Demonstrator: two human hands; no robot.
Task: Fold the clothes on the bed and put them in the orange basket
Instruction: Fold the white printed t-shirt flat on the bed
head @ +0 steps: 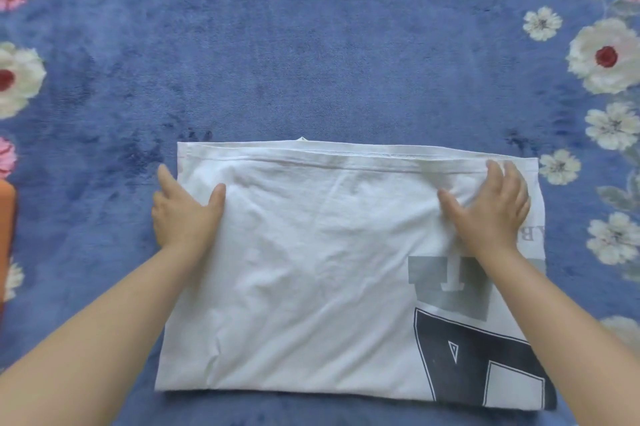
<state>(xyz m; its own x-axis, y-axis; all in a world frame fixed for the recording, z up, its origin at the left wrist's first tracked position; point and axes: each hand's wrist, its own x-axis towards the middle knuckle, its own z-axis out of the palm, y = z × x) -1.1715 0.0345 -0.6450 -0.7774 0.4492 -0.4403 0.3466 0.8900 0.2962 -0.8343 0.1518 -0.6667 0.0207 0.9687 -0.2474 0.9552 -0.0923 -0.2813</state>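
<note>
A white T-shirt (311, 262) with large black and grey printed letters lies folded into a wide rectangle on the blue bed cover. My left hand (185, 214) is at the shirt's left edge, thumb on top of the cloth and fingers over the edge. My right hand (491, 207) lies flat on the upper right part of the shirt, fingers straight and pointing toward the hemmed far edge. A sliver of the orange basket (6, 235) shows at the left edge of the view.
The bed is covered by a plush blue blanket (311, 44) with white and pink flower prints along its left and right sides. Bare blanket stretches beyond the shirt's far edge.
</note>
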